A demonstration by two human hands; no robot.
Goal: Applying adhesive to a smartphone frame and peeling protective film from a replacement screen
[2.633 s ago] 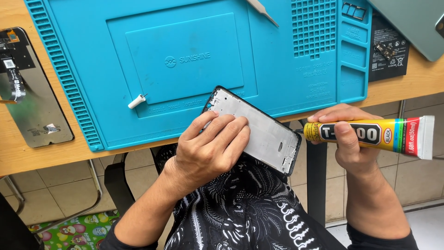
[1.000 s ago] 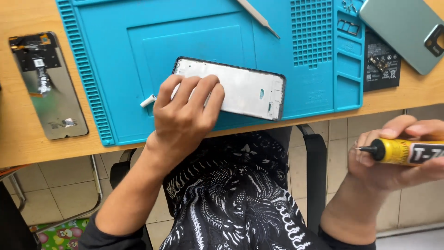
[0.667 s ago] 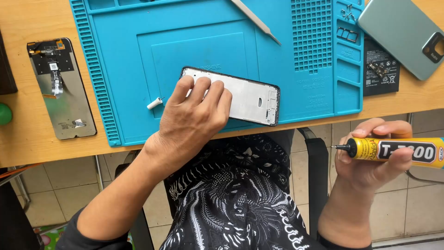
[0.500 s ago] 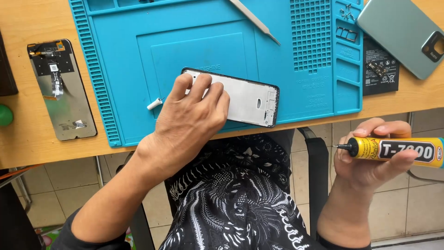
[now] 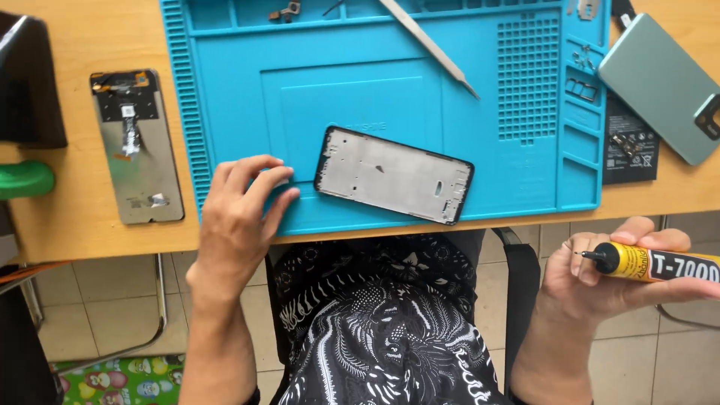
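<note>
Phone frame point(image 5: 394, 174) on mat point(image 5: 225, 90), just right of left hand point(image 5: 238, 214).

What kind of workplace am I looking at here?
Most likely a phone repair bench. A blue silicone work mat on a wooden desk holds a bare phone frame, with tweezers and a detached back cover nearby. The right hand holds a glue tube.

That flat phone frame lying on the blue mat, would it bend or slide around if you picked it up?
The phone frame looks thin and cut out with openings, so probably light and slightly flexible. It lies flat on the ribbed blue mat, likely resisting sliding. Its low edges may be awkward to grip.
</note>
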